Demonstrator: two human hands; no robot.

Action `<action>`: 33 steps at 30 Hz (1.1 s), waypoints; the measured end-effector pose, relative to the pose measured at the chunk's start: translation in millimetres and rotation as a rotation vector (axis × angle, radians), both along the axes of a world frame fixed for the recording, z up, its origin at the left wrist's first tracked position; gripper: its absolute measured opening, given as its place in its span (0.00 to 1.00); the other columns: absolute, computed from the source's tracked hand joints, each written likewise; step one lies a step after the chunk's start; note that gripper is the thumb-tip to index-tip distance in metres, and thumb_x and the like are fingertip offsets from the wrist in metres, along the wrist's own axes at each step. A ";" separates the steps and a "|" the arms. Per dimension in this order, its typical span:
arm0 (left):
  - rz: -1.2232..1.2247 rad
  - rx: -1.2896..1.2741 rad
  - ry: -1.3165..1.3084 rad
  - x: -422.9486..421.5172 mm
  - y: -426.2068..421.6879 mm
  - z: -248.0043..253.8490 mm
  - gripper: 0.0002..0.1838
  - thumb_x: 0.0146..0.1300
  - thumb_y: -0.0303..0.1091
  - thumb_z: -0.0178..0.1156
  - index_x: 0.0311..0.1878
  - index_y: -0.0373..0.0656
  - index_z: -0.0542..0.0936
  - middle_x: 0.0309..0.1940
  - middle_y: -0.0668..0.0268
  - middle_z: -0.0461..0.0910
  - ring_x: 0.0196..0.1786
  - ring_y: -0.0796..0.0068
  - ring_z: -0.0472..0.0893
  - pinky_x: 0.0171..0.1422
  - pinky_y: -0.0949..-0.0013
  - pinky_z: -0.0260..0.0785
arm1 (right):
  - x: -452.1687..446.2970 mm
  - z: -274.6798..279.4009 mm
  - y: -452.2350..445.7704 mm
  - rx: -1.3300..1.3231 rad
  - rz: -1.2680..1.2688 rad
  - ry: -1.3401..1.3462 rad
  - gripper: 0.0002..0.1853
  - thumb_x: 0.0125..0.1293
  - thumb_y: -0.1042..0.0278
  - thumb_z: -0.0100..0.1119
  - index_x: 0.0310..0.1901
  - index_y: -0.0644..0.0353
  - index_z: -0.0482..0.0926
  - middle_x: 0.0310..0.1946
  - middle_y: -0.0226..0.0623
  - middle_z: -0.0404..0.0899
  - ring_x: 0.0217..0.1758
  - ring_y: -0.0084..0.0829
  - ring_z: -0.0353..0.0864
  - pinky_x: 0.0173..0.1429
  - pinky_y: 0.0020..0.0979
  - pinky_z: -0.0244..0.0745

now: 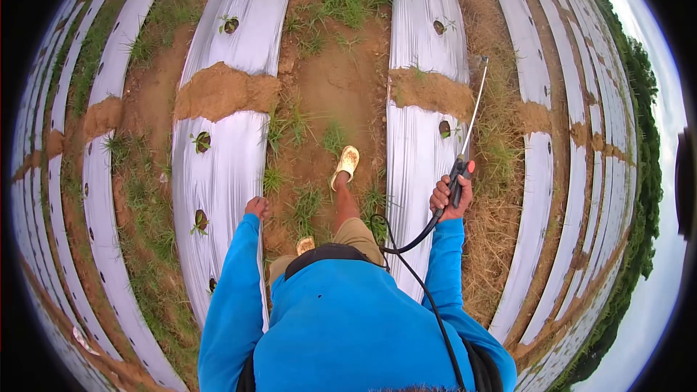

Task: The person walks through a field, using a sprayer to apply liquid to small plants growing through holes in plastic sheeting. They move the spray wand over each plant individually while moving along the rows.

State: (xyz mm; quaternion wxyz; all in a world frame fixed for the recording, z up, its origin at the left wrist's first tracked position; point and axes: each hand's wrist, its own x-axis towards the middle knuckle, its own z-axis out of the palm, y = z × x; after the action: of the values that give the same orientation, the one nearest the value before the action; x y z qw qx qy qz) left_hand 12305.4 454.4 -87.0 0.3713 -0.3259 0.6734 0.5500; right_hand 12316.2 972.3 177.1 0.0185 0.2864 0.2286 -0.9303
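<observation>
My right hand (451, 197) is wrapped round the black handle of a sprayer wand (475, 112), whose thin metal lance points forward and slightly right to a bent nozzle tip. A red-orange knob (470, 166) sits on the handle. From the handle a black hose (420, 239) curves back toward my waist. My left hand (258, 207) hangs by my left side over the edge of a plastic-covered bed, its fingers curled in with nothing visible in them. Close to the wand, a small seedling grows from a planting hole (444, 129) in the right-hand bed.
Long beds under silvery plastic mulch (221, 196) run forward on both sides, with seedlings in holes. Soil mounds (226, 92) cross the beds. Between them lies a dirt path (337, 80) with grass tufts, where my clog (348, 162) is. Dry straw (483, 247) covers the right furrow.
</observation>
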 end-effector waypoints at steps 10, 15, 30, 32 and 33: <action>-0.520 -0.294 0.312 -96.7 24.4 -67.0 0.22 0.56 0.49 0.51 0.37 0.36 0.79 0.38 0.50 0.81 0.46 0.47 0.75 0.55 0.62 0.65 | -247.9 -10.3 103.9 -0.132 -0.021 0.028 0.16 0.58 0.52 0.54 0.29 0.58 0.69 0.14 0.28 0.63 0.10 0.22 0.62 0.12 0.24 0.60; -0.194 -0.177 0.071 -302.1 98.0 34.9 0.15 0.59 0.46 0.51 0.36 0.44 0.78 0.26 0.66 0.77 0.27 0.73 0.75 0.29 0.67 0.68 | -354.8 -15.7 136.8 -0.078 0.030 0.003 0.16 0.60 0.53 0.52 0.32 0.60 0.69 0.15 0.29 0.65 0.10 0.23 0.65 0.14 0.26 0.64; -0.006 0.140 0.011 -763.8 159.8 -13.5 0.13 0.64 0.45 0.52 0.34 0.44 0.73 0.22 0.69 0.73 0.19 0.79 0.70 0.19 0.74 0.59 | -721.6 17.4 134.0 0.112 0.101 -0.221 0.15 0.61 0.53 0.51 0.31 0.58 0.70 0.15 0.27 0.65 0.10 0.21 0.64 0.13 0.24 0.62; -0.038 0.189 0.011 -827.8 160.9 -1.1 0.15 0.65 0.48 0.52 0.35 0.45 0.72 0.24 0.70 0.73 0.19 0.81 0.69 0.20 0.74 0.58 | -775.0 25.8 137.9 0.097 0.082 -0.192 0.15 0.61 0.53 0.51 0.31 0.59 0.70 0.15 0.27 0.65 0.10 0.21 0.64 0.13 0.24 0.62; -0.012 0.144 -0.009 -857.8 163.8 5.8 0.14 0.65 0.47 0.51 0.34 0.46 0.72 0.23 0.70 0.73 0.19 0.81 0.68 0.20 0.74 0.58 | -799.8 25.4 141.0 0.082 0.068 -0.172 0.15 0.61 0.53 0.51 0.31 0.59 0.70 0.15 0.27 0.65 0.10 0.21 0.64 0.13 0.24 0.62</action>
State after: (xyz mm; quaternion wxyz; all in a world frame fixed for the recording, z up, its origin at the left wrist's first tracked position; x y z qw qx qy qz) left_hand 11447.7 618.2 -81.3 0.4002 -0.2969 0.6324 0.5930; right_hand 11516.4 1113.2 202.6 0.0579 0.3578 0.2735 -0.8910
